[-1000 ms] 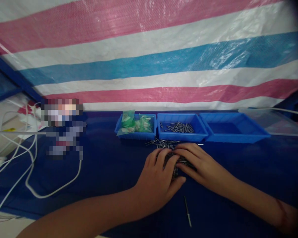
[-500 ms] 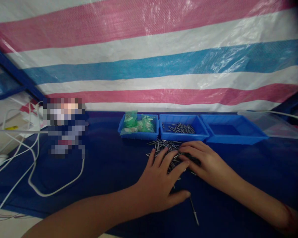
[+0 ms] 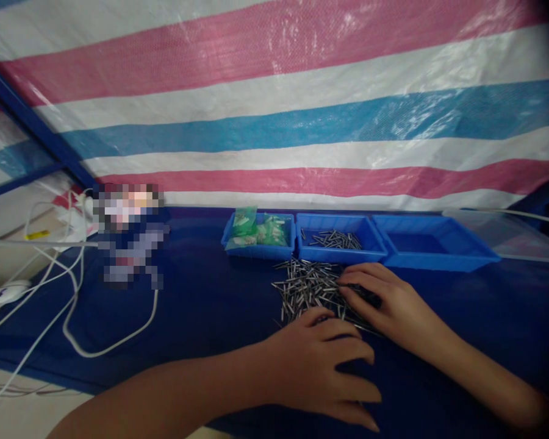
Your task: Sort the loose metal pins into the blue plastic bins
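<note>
A loose pile of thin metal pins that look like blind rivets lies on the dark blue table, in front of the bins. My left hand is palm down at the pile's near edge, its fingers spread and pointing right, with the tips over the tabletop. No held item shows in it. At the pile's right side rests my right hand, fingers curved and slightly apart, touching the outer rivets. Something dark under its palm cannot be made out.
Three blue bins stand in a row behind the pile: the left bin holds green packets, the middle bin similar rivets, and the right bin shows a bare floor. White cables run along the left. A striped sheet hangs behind.
My left hand has moved off the pile toward me and turned, its fingers now pointing right. The single rivet near its thumb is now hidden. My right hand stays beside the pile.
</note>
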{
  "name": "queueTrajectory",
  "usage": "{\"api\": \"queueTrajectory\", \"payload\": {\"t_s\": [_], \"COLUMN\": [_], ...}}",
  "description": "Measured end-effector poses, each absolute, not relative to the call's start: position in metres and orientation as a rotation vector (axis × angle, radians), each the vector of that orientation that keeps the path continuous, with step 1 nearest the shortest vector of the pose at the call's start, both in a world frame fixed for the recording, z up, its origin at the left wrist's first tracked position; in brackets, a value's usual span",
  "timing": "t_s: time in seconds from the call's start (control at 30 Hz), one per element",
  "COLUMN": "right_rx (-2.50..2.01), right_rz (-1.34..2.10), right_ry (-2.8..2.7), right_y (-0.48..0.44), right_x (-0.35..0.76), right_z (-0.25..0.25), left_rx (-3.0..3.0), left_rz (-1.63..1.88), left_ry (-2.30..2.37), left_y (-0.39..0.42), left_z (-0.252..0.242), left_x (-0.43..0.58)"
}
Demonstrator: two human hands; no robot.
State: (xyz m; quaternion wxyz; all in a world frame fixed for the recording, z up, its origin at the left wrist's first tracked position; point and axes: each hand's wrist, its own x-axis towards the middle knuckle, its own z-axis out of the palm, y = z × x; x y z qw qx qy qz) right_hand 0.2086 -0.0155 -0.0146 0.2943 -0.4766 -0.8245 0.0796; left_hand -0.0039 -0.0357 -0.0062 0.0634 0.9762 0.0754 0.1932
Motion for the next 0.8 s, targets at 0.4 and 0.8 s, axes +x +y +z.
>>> {"api": "queueTrajectory", "payload": {"t_s": [0.4,0.8], "right_rx": [-1.201,-1.124], "right_rz": [0.183,0.655], "right_ry": [-2.129,-1.997], "right_y": [-0.019,-0.040], "right_x": [0.212,0.197], "right_z": [-0.008,-0.003], "left_rx": [2.968,2.355], "left_rz": [0.699,0.894], "left_ry": [0.458,0.893], "left_y": [-0.030,-0.017], "left_z": [-0.004,-0.002], "left_x": [-0.002,-0.003]}}
